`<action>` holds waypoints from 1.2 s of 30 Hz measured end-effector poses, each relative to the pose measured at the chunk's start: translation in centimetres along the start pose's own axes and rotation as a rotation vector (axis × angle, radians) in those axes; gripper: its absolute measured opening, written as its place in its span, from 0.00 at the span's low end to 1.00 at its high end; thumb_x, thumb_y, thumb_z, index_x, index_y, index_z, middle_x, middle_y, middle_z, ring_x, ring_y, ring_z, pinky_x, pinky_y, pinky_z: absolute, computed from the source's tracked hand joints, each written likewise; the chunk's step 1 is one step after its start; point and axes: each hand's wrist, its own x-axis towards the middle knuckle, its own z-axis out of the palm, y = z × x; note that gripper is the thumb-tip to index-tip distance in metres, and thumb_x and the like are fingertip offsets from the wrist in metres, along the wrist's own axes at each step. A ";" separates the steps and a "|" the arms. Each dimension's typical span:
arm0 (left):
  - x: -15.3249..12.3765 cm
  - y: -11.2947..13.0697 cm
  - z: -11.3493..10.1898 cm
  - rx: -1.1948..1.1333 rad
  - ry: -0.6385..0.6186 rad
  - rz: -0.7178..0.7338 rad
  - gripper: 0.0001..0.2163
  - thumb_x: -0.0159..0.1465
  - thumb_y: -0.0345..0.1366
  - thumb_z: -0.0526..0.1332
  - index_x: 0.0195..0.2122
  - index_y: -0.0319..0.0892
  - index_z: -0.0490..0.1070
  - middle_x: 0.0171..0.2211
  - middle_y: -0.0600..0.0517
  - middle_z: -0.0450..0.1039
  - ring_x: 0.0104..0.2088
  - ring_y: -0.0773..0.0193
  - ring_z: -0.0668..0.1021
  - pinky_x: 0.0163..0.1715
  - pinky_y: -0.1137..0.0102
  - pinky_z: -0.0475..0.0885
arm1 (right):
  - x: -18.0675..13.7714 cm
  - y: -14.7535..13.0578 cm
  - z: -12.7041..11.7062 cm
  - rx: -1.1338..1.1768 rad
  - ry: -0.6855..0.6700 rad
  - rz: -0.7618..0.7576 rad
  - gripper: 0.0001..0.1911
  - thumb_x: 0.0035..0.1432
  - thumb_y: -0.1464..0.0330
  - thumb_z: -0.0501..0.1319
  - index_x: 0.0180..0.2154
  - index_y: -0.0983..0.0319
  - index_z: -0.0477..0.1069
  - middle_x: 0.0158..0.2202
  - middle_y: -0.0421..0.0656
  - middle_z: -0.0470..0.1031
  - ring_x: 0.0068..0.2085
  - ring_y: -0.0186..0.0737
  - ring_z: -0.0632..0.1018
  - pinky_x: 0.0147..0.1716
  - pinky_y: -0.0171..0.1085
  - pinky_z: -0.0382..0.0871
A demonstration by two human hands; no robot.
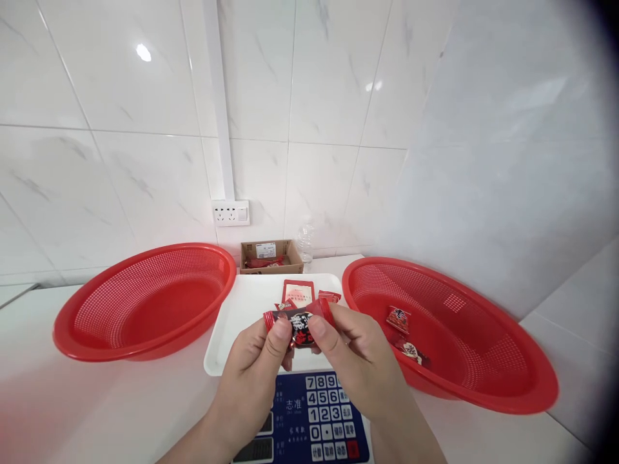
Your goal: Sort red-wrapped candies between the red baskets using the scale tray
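Both hands hold one wrapped candy (300,325), a dark packet with red crimped ends and pale lettering, above a white scale tray (227,335). My left hand (258,361) pinches its left end, thumb on top. On the other end, my right hand (355,351) closes with the thumb pressed on the wrapper. Behind the candy, a red-bordered card packet (298,293) and a small red packet (329,296) lie on the tray. Another small packet (285,305) is partly hidden by the candy. Below my hands is the scale's blue keypad (294,422).
A red perforated basket (145,258) stands at the left. Another red basket (483,335) at the right holds a red packet (398,319) and a dark packet (411,351). By the wall are a cardboard box (271,250) with red packets, a clear plastic bottle (305,241) and a socket (231,213).
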 end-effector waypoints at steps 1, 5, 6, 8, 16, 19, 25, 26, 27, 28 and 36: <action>0.0 0.1 0.0 -0.020 -0.017 -0.012 0.23 0.63 0.54 0.57 0.19 0.42 0.65 0.21 0.54 0.65 0.26 0.66 0.68 0.28 0.73 0.66 | 0.0 -0.1 0.0 0.011 0.008 0.006 0.20 0.63 0.55 0.56 0.25 0.61 0.70 0.22 0.39 0.70 0.25 0.33 0.70 0.26 0.32 0.65; 0.1 0.6 0.0 -0.139 -0.107 -0.061 0.15 0.62 0.49 0.61 0.30 0.43 0.73 0.25 0.55 0.67 0.27 0.69 0.68 0.29 0.75 0.67 | 0.1 0.2 -0.3 0.043 0.023 0.005 0.19 0.62 0.58 0.57 0.22 0.60 0.67 0.19 0.36 0.64 0.22 0.31 0.66 0.23 0.31 0.63; 0.2 0.8 0.0 -0.178 -0.126 -0.070 0.13 0.62 0.48 0.62 0.33 0.43 0.74 0.25 0.55 0.67 0.27 0.70 0.68 0.28 0.76 0.67 | 0.2 0.3 -0.4 0.029 0.041 0.005 0.19 0.62 0.57 0.57 0.22 0.60 0.67 0.19 0.36 0.63 0.22 0.31 0.65 0.22 0.31 0.62; 0.2 0.9 -0.2 -0.239 -0.144 -0.088 0.11 0.60 0.46 0.64 0.35 0.44 0.75 0.26 0.56 0.68 0.27 0.71 0.68 0.28 0.78 0.67 | 0.2 0.8 -0.6 0.005 0.088 0.009 0.21 0.61 0.55 0.57 0.22 0.60 0.65 0.19 0.36 0.61 0.22 0.31 0.63 0.22 0.32 0.60; 0.3 1.0 -0.1 -0.230 -0.105 -0.043 0.08 0.61 0.43 0.65 0.37 0.46 0.73 0.33 0.55 0.72 0.32 0.69 0.73 0.32 0.77 0.72 | -0.1 1.3 -0.8 -0.036 0.206 -0.032 0.12 0.59 0.56 0.61 0.35 0.58 0.71 0.32 0.39 0.73 0.30 0.34 0.71 0.27 0.32 0.65; 0.2 1.1 -0.1 -0.172 -0.118 -0.039 0.07 0.62 0.43 0.63 0.37 0.47 0.73 0.33 0.55 0.73 0.35 0.68 0.74 0.37 0.75 0.72 | 0.0 1.2 -0.9 -0.066 0.163 -0.084 0.11 0.62 0.61 0.58 0.29 0.59 0.68 0.29 0.38 0.70 0.29 0.32 0.70 0.27 0.31 0.64; 0.1 1.1 -0.4 -0.092 -0.055 0.050 0.05 0.63 0.40 0.63 0.34 0.47 0.74 0.31 0.56 0.74 0.34 0.69 0.75 0.37 0.76 0.72 | 0.0 1.0 -0.8 -0.115 0.100 -0.091 0.10 0.62 0.62 0.58 0.30 0.59 0.69 0.27 0.37 0.71 0.29 0.33 0.70 0.28 0.31 0.65; 0.1 1.1 -0.4 -0.098 -0.048 0.057 0.05 0.64 0.40 0.62 0.34 0.47 0.75 0.31 0.56 0.75 0.33 0.69 0.75 0.36 0.77 0.73 | 0.0 0.9 -0.8 -0.116 0.087 -0.085 0.10 0.62 0.62 0.58 0.31 0.59 0.70 0.28 0.38 0.71 0.30 0.33 0.71 0.28 0.31 0.65; 0.1 1.0 -0.4 -0.108 -0.041 0.062 0.05 0.64 0.39 0.62 0.34 0.47 0.75 0.31 0.56 0.75 0.33 0.69 0.75 0.36 0.77 0.73 | 0.0 0.8 -0.8 -0.117 0.073 -0.074 0.09 0.62 0.61 0.58 0.32 0.58 0.70 0.30 0.38 0.72 0.30 0.33 0.71 0.28 0.31 0.65; 0.2 0.9 -0.4 -0.120 -0.034 0.067 0.05 0.64 0.39 0.62 0.33 0.46 0.75 0.31 0.56 0.75 0.33 0.70 0.75 0.36 0.77 0.73 | -0.1 0.7 -0.7 -0.119 0.060 -0.061 0.09 0.62 0.61 0.59 0.33 0.58 0.70 0.31 0.38 0.73 0.30 0.33 0.71 0.28 0.31 0.65; 0.1 0.9 -0.3 -0.180 -0.038 0.027 0.06 0.62 0.41 0.64 0.33 0.45 0.74 0.28 0.57 0.73 0.31 0.70 0.74 0.34 0.78 0.72 | -0.1 1.1 -0.7 -0.184 0.099 -0.052 0.16 0.63 0.60 0.57 0.25 0.59 0.58 0.23 0.35 0.62 0.26 0.32 0.64 0.24 0.32 0.60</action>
